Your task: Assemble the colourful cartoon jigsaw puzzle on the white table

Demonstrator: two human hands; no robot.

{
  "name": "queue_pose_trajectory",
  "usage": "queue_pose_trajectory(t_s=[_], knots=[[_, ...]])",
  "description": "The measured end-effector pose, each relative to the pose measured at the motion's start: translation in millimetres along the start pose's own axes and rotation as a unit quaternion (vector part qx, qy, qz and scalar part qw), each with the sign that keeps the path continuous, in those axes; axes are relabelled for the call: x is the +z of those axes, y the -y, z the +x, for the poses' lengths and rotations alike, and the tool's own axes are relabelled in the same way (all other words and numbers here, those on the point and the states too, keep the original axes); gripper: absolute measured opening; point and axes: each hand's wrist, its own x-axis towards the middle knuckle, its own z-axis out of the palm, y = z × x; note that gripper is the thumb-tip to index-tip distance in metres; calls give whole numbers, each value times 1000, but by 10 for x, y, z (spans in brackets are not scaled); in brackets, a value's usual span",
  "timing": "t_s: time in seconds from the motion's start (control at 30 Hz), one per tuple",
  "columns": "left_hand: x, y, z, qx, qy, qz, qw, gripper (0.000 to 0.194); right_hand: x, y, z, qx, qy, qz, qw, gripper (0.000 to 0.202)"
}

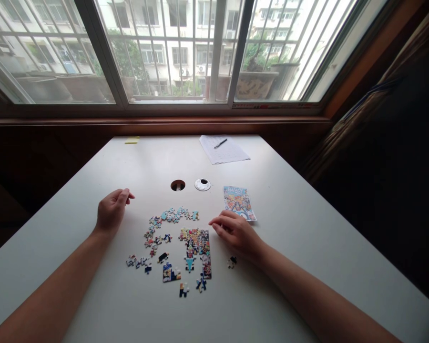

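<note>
My left hand [112, 208] rests on the white table left of the puzzle pieces. Its fingers are curled closed, and whatever they might hold is hidden. Palm down, my right hand [236, 231] lies just right of the partly joined jigsaw puzzle [200, 243], fingers loosely extended with nothing visible in them. A smaller joined section [168, 273] sits at its lower left. Loose pieces [175, 215] curve around the top and left. One dark puzzle piece [232, 262] lies below my right hand. Beyond that hand is the puzzle's picture sheet [239, 202], partly covered by it.
A round cable hole [178, 185] opens in the white table [146, 166], with its round cover [202, 184] beside it. Farther back are papers [223, 151] with a pen [220, 143] on top and a yellow sticky note [132, 140]. A barred window stands behind the table.
</note>
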Motion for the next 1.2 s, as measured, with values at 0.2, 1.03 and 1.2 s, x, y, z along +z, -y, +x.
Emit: queue_pose_trajectory(t_s=[0.2, 1.03, 1.2], knots=[[30, 101, 39, -23, -7, -28, 999, 35, 28, 2, -1, -17, 3, -19, 1000, 19], [36, 154, 58, -39, 20, -37, 998, 34, 77, 19, 7, -94, -22, -64, 993, 34], [42, 152, 67, -37, 20, -33, 999, 35, 106, 55, 24, -94, -12, -98, 991, 39]])
